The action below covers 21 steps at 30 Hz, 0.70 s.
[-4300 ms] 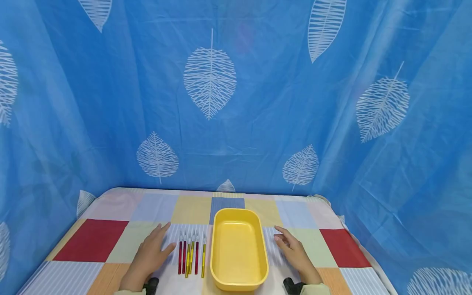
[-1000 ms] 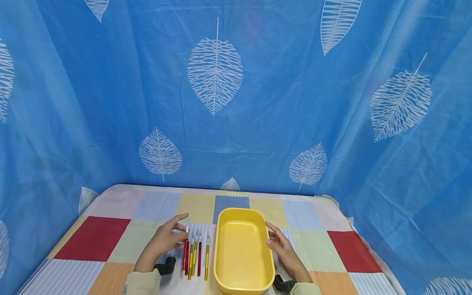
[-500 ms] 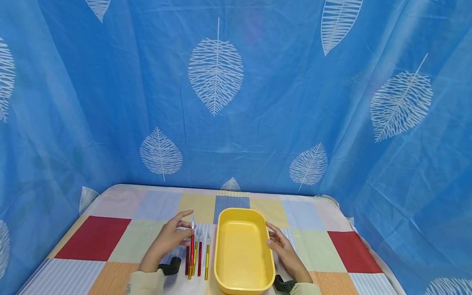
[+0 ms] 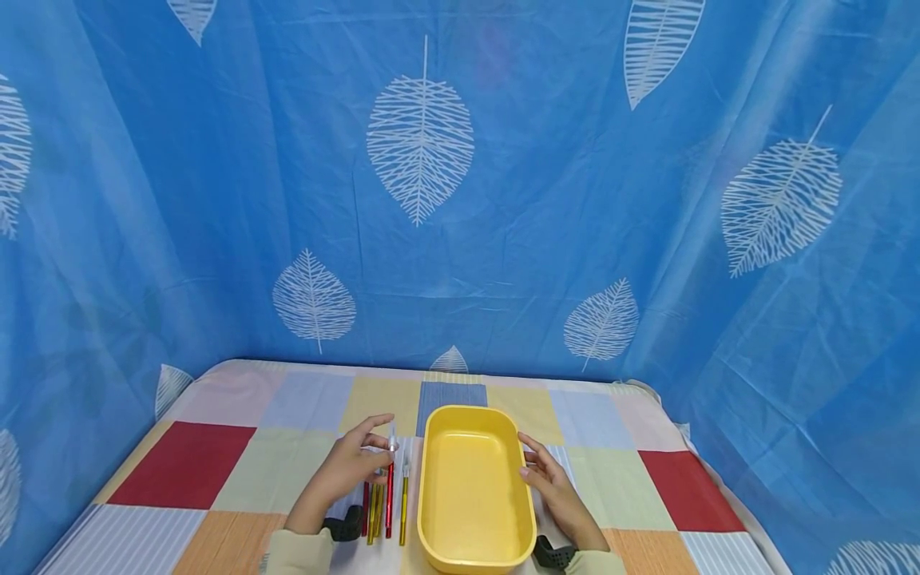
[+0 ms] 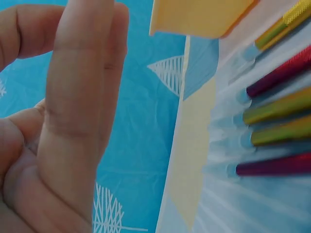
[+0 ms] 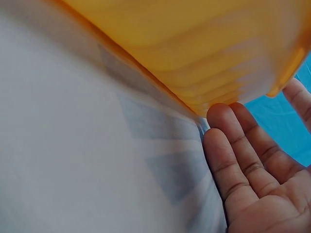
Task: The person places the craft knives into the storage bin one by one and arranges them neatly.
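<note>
My left hand (image 4: 348,466) pinches a slim red craft knife (image 4: 390,497) with a clear cap between thumb and fingers, cap upward, above the row of others. That held knife is out of sight in the left wrist view, where several capped red and gold craft knives (image 5: 277,109) lie side by side on the cloth. In the head view a gold craft knife (image 4: 404,503) lies nearest the tray. My right hand (image 4: 561,492) rests its fingertips against the right side of the yellow tray (image 4: 530,511); its fingers (image 6: 221,150) look fairly straight in the right wrist view.
A patchwork cloth (image 4: 230,391) covers the table. Blue curtains (image 4: 503,200) with white leaf prints hang behind and on both sides. The yellow tray stands just right of the knives, and its inside shows no contents.
Both hands were off everything at first. My left hand then took the leftmost red craft knife, lifted it and carried it rightward over the row. My right hand came to the tray and stays there.
</note>
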Motion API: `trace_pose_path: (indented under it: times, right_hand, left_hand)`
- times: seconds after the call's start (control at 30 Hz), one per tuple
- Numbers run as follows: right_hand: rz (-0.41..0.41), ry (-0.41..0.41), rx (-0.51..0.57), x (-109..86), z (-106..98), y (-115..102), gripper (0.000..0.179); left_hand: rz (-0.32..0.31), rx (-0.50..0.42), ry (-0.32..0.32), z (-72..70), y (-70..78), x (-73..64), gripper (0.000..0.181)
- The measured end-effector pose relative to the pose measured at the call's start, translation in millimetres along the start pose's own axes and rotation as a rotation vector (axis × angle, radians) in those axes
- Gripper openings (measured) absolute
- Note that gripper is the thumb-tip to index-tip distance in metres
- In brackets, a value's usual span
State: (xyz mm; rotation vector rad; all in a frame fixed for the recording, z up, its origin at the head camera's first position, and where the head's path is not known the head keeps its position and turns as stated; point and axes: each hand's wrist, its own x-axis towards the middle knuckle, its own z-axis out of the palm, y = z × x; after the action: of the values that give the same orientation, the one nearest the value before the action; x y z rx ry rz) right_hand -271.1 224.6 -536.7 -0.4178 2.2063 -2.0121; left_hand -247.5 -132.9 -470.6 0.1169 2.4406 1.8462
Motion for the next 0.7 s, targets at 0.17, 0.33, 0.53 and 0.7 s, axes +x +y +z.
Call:
trace_pose_path:
  times: [0.17,0.33,0.53,0.7]
  right_hand:
    - [0.011,0.007,-0.004,-0.4,0,-1,0.057]
    - [0.032,0.001,-0.007,-0.7,1,-3,0.057]
    - [0.037,0.019,-0.005,-0.4,2,-4,0.057]
    - [0.036,0.034,-0.011,0.0,3,-2,0.057]
  left_hand:
    - [0.040,-0.021,-0.076,4.0,2.6,-0.7,0.061]
    - [0.057,-0.024,-0.102,7.0,4.9,-0.4,0.062]
    - [0.067,-0.025,-0.105,12.1,7.9,0.4,0.062]
    - [0.072,-0.056,-0.134,15.3,10.0,0.6,0.063]
